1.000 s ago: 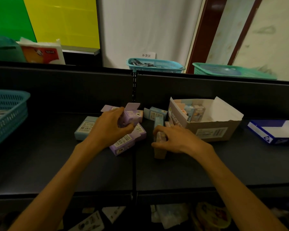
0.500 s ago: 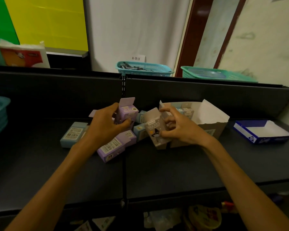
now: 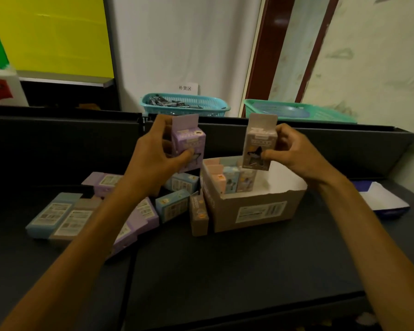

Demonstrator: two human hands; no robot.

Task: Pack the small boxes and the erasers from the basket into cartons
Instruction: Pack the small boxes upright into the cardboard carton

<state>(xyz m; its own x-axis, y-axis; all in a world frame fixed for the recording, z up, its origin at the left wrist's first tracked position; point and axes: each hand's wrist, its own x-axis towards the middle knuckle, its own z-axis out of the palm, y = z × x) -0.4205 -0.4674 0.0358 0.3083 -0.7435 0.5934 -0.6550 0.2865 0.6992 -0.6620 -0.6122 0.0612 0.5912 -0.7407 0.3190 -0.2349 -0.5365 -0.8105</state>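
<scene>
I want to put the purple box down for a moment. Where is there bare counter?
Bare counter lies in front of the carton, between the forearms. Another strip runs right of the carton up to the blue-and-white tray. Left of the carton is crowded with loose small boxes. The left hand holds the purple box.

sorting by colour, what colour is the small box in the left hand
Purple small box, gripped upright by the left hand; only the head view shows it.
</scene>
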